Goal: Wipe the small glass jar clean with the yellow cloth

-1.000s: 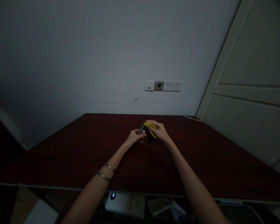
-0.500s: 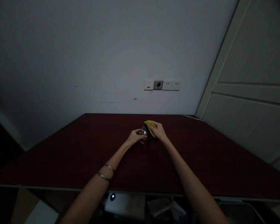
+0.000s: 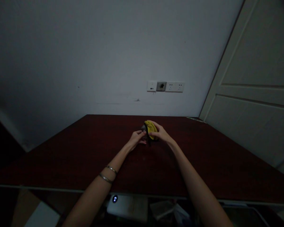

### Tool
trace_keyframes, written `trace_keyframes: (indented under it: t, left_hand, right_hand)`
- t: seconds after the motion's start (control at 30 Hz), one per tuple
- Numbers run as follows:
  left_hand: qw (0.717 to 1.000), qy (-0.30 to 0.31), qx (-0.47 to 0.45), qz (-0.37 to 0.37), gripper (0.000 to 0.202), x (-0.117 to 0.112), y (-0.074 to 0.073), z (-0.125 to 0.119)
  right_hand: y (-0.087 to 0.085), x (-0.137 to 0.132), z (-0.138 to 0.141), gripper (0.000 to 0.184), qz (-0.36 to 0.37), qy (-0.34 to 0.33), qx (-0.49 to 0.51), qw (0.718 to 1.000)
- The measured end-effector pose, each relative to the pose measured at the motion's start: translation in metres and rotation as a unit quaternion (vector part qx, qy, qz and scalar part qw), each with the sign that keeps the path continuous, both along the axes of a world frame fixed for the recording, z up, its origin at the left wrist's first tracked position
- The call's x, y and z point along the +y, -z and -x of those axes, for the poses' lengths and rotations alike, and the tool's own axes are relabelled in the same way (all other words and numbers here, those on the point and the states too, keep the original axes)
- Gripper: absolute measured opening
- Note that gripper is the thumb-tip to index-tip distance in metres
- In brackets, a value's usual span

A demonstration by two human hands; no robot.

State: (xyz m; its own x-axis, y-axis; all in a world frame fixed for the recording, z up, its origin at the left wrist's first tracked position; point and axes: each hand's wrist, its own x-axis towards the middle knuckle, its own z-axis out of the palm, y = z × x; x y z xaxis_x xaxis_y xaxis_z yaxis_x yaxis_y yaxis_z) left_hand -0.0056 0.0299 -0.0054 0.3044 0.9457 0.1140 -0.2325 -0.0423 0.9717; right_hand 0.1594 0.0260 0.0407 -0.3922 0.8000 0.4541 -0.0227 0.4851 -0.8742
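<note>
Over the middle of the dark red table, my right hand is closed on a small yellow cloth piece with black edging, which looks like a pouch. The thumb lies on its near side and the fingers go behind it. My left hand grips a small shiny, greyish object between thumb and fingers. That object meets the black edge of the yellow piece and is partly covered by it. Its exact kind is too dim to make out. Two bracelets circle my left forearm.
A pale wall with a row of sockets rises behind the table. To the right stands a white panelled door. Below the front edge, a white device with a lit round display and some papers or packets lie in an open space.
The yellow piece has turned and shifted slightly left, so more of its yellow side shows and it covers more of the shiny object. Both hands stay close together.
</note>
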Motion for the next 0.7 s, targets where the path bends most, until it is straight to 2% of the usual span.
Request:
trace_keyframes:
  t: [0.13,0.27,0.43,0.6,0.7]
  left_hand:
    - [1.0,0.005,-0.007,0.019,0.047,0.0,0.0,-0.001]
    - [0.999,0.01,-0.002,0.032,0.048,0.0,0.0,-0.002]
    - [0.999,0.001,0.005,0.041,0.052,0.0,-0.002,-0.001]
    - [0.999,0.037,-0.009,0.003,0.056,0.0,-0.005,0.005]
    - [0.998,0.025,0.041,-0.032,0.079,0.001,-0.004,0.006]
  right_hand:
    - [0.007,0.0,0.004,0.086,-0.011,-0.008,-0.003,1.0]
    - [0.013,0.003,0.008,0.086,-0.04,0.027,-0.002,0.999]
    - [0.014,0.006,0.01,0.081,-0.042,0.059,0.016,0.997]
    - [0.013,0.011,0.009,0.076,0.015,0.119,0.064,0.991]
    - [0.011,0.011,0.007,0.07,0.083,0.135,0.085,0.984]
